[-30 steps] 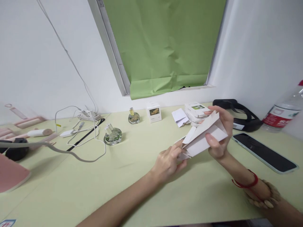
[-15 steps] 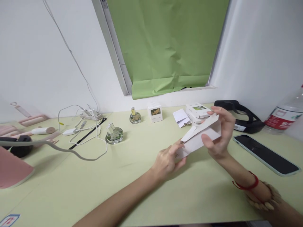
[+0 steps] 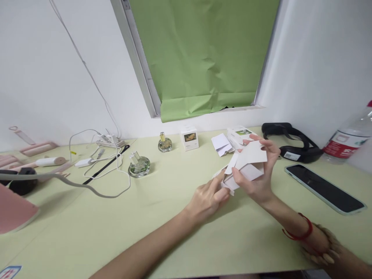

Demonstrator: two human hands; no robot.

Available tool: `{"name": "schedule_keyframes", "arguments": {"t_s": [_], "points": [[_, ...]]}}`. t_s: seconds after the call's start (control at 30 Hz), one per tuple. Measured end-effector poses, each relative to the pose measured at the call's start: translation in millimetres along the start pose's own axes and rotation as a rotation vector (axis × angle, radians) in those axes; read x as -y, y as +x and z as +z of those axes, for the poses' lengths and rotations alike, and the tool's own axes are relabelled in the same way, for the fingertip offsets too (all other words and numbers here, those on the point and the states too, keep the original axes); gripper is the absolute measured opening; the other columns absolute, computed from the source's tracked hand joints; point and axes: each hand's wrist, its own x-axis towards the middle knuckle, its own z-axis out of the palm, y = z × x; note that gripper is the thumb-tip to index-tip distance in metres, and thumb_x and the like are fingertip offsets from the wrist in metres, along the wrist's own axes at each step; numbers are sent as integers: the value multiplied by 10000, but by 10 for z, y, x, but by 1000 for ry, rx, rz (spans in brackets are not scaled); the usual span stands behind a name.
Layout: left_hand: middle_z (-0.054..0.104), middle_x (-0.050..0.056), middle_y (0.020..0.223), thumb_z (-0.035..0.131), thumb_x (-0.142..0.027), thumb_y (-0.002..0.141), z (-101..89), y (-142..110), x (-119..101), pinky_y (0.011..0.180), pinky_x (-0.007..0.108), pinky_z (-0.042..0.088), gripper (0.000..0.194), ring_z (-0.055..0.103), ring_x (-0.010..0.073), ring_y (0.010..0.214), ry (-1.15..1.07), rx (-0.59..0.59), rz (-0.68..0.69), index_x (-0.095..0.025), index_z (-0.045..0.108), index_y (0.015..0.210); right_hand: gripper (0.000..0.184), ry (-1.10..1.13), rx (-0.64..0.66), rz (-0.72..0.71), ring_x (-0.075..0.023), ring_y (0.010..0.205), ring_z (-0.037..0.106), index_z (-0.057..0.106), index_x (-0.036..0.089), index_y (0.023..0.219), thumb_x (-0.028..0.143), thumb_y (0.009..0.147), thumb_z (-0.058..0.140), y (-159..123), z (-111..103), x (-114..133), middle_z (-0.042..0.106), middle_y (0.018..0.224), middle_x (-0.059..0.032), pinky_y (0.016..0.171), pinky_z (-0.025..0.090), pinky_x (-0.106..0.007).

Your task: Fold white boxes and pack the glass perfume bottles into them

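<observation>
A white folded carton [image 3: 248, 162], partly unfolded with flaps sticking out, is held above the pale green desk [image 3: 162, 228] between both hands. My right hand [image 3: 258, 176] wraps its fingers and thumb around the carton's far end. My left hand [image 3: 207, 197] pinches the carton's near lower flap with fingertips closed on it. A red cord and a bead bracelet sit on my right wrist.
Behind the hands lie flat white cartons [image 3: 240, 136] and a small printed box [image 3: 189, 138]. Two glass perfume bottles [image 3: 139, 166] stand near white cables [image 3: 100, 162]. A phone [image 3: 324, 188], a black strap device [image 3: 290, 141] and a water bottle [image 3: 348, 137] sit at the right.
The right hand has turned and folded the carton, bringing it lower and closer to the left hand. The left hand stays pinched on the near flap.
</observation>
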Motion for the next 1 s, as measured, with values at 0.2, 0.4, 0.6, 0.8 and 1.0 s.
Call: {"name": "schedule_keyframes", "arguments": {"t_s": [0.2, 0.4, 0.6, 0.8, 1.0], "points": [[526, 132, 1019, 468, -148, 852, 49, -39, 8, 461, 178, 363, 191, 540, 116, 718, -133, -39, -49, -134, 295, 931, 695, -90, -10, -59, -281, 1127, 388, 301, 204, 1170, 144, 573, 652, -3, -33, -52, 328, 1191, -140, 829, 429, -439], [500, 157, 1001, 497, -126, 830, 127, -126, 80, 505, 176, 365, 411, 490, 85, 657, -300, -102, -167, -112, 220, 1134, 529, -284, 122, -138, -286, 1161, 366, 452, 192, 1139, 290, 651, 629, -27, -52, -117, 373, 1180, -130, 944, 345, -480], [455, 192, 1129, 440, -186, 878, 172, -219, 132, 588, 201, 406, 554, 494, 94, 721, -436, -66, -435, -126, 116, 1323, 566, -343, 297, -46, -247, 1230, 314, 425, 201, 1232, 275, 707, 626, -130, -5, -205, 320, 1275, -118, 993, 339, -424], [325, 142, 1269, 328, -187, 930, 180, -237, 137, 764, 247, 458, 489, 503, 102, 901, -743, -129, -548, -257, 80, 1345, 358, -263, 336, -20, -228, 1229, 318, 433, 190, 1067, 232, 748, 592, -209, 14, -297, 345, 1215, -118, 975, 356, -423], [387, 90, 1152, 313, -235, 944, 160, -257, 173, 757, 243, 438, 313, 483, 117, 929, -717, -69, -630, -239, 293, 1257, 246, -281, 493, 112, -162, 1067, 473, 505, 210, 1066, 274, 830, 530, -305, 36, -329, 245, 1301, -91, 902, 416, -331]]}}
